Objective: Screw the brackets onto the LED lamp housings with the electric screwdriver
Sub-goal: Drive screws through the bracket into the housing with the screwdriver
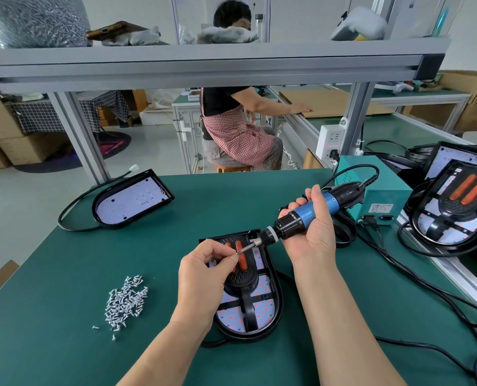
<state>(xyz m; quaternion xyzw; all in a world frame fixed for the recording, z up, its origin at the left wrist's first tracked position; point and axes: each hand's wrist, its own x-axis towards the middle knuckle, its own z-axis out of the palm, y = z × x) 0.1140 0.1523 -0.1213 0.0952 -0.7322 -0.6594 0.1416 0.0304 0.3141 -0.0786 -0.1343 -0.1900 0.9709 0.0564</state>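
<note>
Two hands meet over the near lamp housing (276,307), which lies flat on the green bench (64,268) a little right of centre, with its black bracket (247,305) laid in it. The right hand (312,238) has its grip wrapped round the barrel of the electric screwdriver (288,227), which is held tilted with the bit (247,247) pointing down and to the left. The left hand (204,263) pinches a small screw (238,252) between thumb and forefinger, right at the bit's tip (whether it has seated there I cannot tell).

By my reading this is the loading step: a screw is being set on the bit, and nothing is being driven. How many screws already sit in this bracket cannot be made out.

The next move likely calls for the left grip to let go once the screw hangs on the bit. The tool should then swing upright over a bracket hole and press straight down before it spins, since a tilted driver could slip or shed the screw.

Spare screws (126,302) lie heaped at near left. A housing without a bracket (133,200) waits at far left, and bracketed ones (454,215) are stacked at right.
</note>
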